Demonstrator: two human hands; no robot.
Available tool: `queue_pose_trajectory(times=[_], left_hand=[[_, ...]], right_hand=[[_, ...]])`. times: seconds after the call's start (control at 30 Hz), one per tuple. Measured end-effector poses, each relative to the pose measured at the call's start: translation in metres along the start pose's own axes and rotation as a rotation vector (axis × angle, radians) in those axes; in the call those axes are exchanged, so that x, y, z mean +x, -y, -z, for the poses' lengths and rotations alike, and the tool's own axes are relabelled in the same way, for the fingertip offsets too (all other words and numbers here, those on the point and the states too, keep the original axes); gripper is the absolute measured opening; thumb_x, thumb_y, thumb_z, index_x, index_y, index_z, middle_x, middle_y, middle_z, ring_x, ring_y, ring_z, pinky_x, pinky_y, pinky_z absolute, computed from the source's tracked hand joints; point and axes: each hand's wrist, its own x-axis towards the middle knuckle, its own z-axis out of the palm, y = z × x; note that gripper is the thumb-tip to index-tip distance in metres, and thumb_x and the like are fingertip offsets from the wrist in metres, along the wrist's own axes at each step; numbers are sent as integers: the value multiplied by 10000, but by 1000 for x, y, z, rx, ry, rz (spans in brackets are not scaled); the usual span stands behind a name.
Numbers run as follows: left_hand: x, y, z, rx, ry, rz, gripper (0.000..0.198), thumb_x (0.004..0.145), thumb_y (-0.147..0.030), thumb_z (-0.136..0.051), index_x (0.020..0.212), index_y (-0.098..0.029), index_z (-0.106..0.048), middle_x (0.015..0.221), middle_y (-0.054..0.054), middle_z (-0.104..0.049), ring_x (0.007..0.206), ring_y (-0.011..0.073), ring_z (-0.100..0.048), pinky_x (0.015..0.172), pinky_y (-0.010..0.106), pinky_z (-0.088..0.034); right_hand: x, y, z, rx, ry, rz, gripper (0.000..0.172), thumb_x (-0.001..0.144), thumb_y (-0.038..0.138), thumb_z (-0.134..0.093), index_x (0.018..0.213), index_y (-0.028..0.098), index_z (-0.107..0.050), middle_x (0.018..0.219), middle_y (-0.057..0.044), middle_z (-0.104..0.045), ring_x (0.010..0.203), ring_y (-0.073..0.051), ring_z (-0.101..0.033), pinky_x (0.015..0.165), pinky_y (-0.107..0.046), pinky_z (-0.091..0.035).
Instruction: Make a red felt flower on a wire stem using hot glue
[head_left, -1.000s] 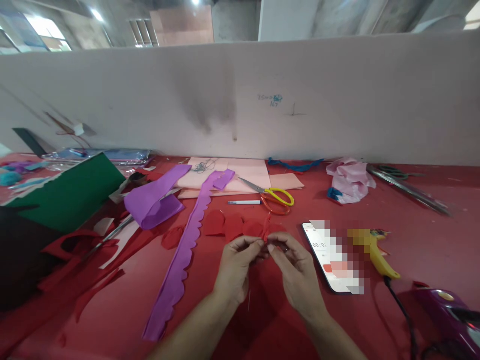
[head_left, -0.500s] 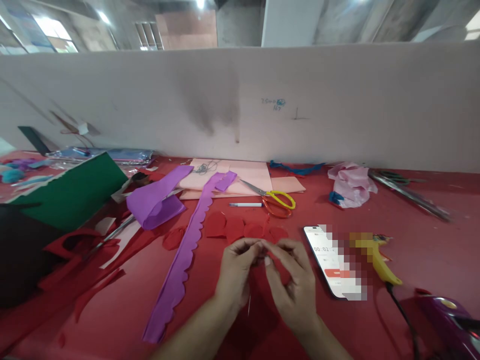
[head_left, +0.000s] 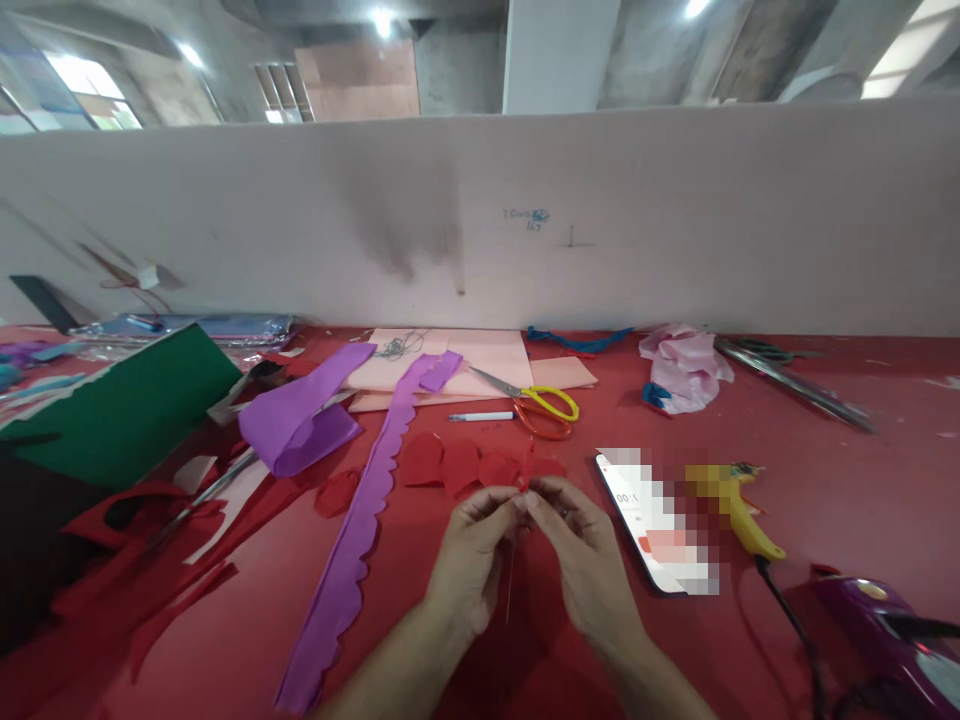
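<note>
Red tabletop (head_left: pixel 825 480) against a pale partition wall (head_left: pixel 675 220), craft scraps throughout. Left hand (head_left: pixel 469 565) and right hand (head_left: pixel 589 570) meet fingertip to fingertip just above the tabletop, both closed in a narrow pinch on a small red piece (head_left: pixel 526 478) at the near end of a row of red petals (head_left: pixel 450 465). A thin strand (head_left: pixel 510 590) hangs below the left hand; thread or needle, cannot tell. Purple scalloped strip (head_left: pixel 352 540) lies left of the hands, phone (head_left: pixel 652 530) and yellow glue gun (head_left: pixel 739 505) to the right, scissors (head_left: pixel 544 408) and a white pen (head_left: pixel 480 416) beyond the petals. Judgement: the piece is small and limp, so the grip should stay at the very fingertips, both pinches close together, with light, even tension so the gathered edge does not slip or tear; keep the hanging strand clear of the petals. Writing: blue scrawl (head_left: pixel 525 217) on the wall, not legible; phone screen reads "00:", remainder obscured. No brand names readable.
</note>
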Motion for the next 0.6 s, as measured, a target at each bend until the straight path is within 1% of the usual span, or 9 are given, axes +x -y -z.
queue_pose_trajectory(times=[0.1,0.17,0.23,0.4,0.6], left_hand=[[-1,4,-1,33,-12,-26,89,631,-206,-758,673,-150,-703,616,-8,-616,564,68,-514,595,182,-426],[0,6,-1,41,-25,-34,92,624,-208,-760,677,-157,-706,628,-2,-627,580,81,-530,621,201,-437],[0,8,-1,59,-33,-48,91,637,-217,-753,695,-160,-711,656,9,-646,618,95,-553,655,214,-445],[1,8,0,97,-43,-81,66,663,-211,-737,694,-159,-711,653,3,-649,616,83,-547,663,200,-443],[0,8,1,115,-49,-93,80,673,-220,-730,717,-156,-712,671,17,-661,674,108,-573,705,222,-446]], right_hand=[[-2,4,-3,-103,-60,50,169,766,335,-647,855,197,-605,827,-28,-628,746,-167,-595,675,-290,-504],[-3,6,-4,-173,-120,92,165,751,319,-658,836,195,-592,818,-32,-619,734,-169,-592,659,-288,-505],[-4,7,-4,-202,-148,101,150,759,310,-646,837,197,-588,817,-34,-620,724,-171,-596,649,-289,-510],[-5,7,-4,-181,-123,84,99,800,299,-590,818,202,-600,780,-25,-636,706,-164,-609,658,-286,-513],[-4,6,-4,-182,-121,76,95,775,295,-615,795,202,-606,772,-17,-633,687,-157,-592,635,-270,-492]])
